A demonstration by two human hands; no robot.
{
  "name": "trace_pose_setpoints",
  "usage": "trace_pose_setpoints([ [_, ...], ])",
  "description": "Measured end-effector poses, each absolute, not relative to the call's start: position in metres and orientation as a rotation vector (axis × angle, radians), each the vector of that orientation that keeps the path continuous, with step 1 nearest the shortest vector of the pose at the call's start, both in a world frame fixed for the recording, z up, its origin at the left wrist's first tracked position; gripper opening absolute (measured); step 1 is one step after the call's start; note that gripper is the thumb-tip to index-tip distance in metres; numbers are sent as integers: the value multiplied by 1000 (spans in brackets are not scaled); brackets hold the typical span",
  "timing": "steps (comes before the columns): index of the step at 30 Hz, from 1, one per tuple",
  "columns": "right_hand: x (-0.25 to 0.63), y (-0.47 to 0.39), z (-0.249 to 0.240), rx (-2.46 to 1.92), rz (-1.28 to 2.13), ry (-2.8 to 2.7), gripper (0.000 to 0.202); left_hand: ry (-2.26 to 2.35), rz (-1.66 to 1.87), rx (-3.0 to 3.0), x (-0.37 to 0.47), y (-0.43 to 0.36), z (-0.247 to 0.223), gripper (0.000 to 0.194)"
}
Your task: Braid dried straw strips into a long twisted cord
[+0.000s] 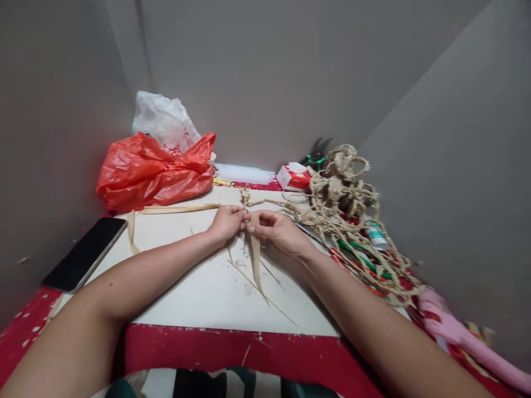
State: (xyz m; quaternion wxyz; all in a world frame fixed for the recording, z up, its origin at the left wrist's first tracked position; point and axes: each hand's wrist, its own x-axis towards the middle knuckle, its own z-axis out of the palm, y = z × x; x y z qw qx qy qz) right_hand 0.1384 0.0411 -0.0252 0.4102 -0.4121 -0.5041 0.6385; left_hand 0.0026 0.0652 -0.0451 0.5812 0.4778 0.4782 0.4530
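My left hand is closed in a pinch at the near end of a straw braid, whose knotted part lies just beyond the fingertips. My right hand meets it there, thumb and fingers closed on a flat, pale dried-leaf strip that hangs toward me and tapers to a thin end. Another long leaf strip stretches leftward behind my left hand. The exact spot where the fingertips touch the braid is partly hidden. Under both hands lies a white board.
A red plastic bag and a white bag stand at back left, with a phone below. On the right are a pile of straw rope, a tissue pack and a pink object. Grey walls surround the red-covered table.
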Motion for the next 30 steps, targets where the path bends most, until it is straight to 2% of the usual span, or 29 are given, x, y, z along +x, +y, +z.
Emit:
trace_pose_setpoints([
  [14,145,47,-21,-1097,1589,-1156,23,1126,1023,1146,2,65,-41,24],
  [20,151,49,-16,-1171,1618,-1201,18,1094,1014,1097,1,66,-39,17],
  [26,153,51,-23,-1114,1602,-1286,21,1094,989,1085,0,66,-38,14],
  [30,152,52,-27,-1076,1567,-1300,29,1094,1016,1109,0,66,-40,20],
])
